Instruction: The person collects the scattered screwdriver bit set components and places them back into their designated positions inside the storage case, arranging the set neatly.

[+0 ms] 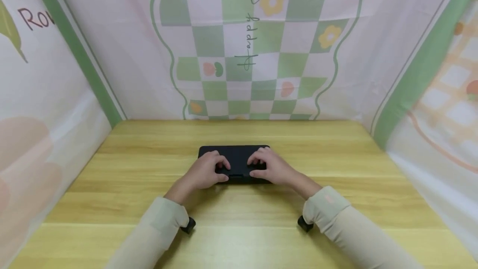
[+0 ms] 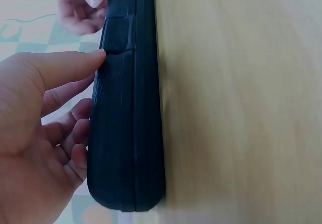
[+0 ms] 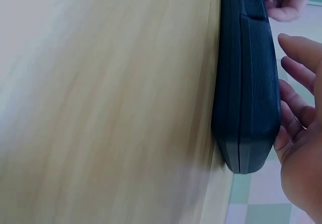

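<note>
A flat black hard case (image 1: 238, 159) lies closed on the wooden table, its long front side facing me. A small latch (image 2: 117, 34) sits midway along that side, level with the seam. My left hand (image 1: 204, 170) is at the left half of the lid; its thumb tip touches the upper front edge beside the latch, and the other fingers bend loosely over the top. Over the right half is my right hand (image 1: 277, 167), fingers loosely bent at the lid and thumb near the front edge. In the right wrist view that thumb (image 3: 297, 50) appears slightly apart from the case.
The wooden table (image 1: 239, 223) extends around the case. Printed cloth (image 1: 246, 45) hangs along the back, with more cloth on the left and right sides. Small black devices (image 1: 188, 225) are worn at both wrists, below the rolled beige sleeves.
</note>
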A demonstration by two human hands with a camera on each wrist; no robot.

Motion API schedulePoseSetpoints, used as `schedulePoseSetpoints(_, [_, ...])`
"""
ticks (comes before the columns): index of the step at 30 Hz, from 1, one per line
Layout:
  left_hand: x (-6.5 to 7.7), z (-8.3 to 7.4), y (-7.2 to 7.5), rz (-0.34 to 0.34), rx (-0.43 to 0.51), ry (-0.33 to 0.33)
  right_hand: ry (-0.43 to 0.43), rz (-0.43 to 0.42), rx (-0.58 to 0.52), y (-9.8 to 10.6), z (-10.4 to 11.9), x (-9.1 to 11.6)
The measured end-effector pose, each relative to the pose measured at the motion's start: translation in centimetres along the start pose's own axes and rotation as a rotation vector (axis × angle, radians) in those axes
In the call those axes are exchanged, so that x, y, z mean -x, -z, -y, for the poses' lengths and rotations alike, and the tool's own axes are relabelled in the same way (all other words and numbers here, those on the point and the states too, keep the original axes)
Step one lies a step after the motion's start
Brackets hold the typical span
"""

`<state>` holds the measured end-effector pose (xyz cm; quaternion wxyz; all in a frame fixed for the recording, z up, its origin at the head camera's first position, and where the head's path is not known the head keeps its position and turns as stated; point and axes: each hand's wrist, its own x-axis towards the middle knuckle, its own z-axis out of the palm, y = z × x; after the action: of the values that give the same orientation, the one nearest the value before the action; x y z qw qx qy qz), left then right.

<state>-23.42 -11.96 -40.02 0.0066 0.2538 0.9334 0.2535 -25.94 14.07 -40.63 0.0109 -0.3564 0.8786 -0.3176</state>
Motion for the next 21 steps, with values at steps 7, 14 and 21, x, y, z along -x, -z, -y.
schedulePoseSetpoints(7, [0.8,1.1,0.2,-0.038,-0.03,0.003,-0.022,-0.021,0.001,0.4,-0.7,0.8])
schedulePoseSetpoints(14, [1.8,2.3,1.0,-0.079,0.02,0.044,-0.088,-0.033,0.022,1.5,-1.6,1.4])
schedulePoseSetpoints(21, [2.8,3.8,2.6,-0.086,0.019,0.107,-0.097,-0.079,0.052,2.5,-2.6,2.0])
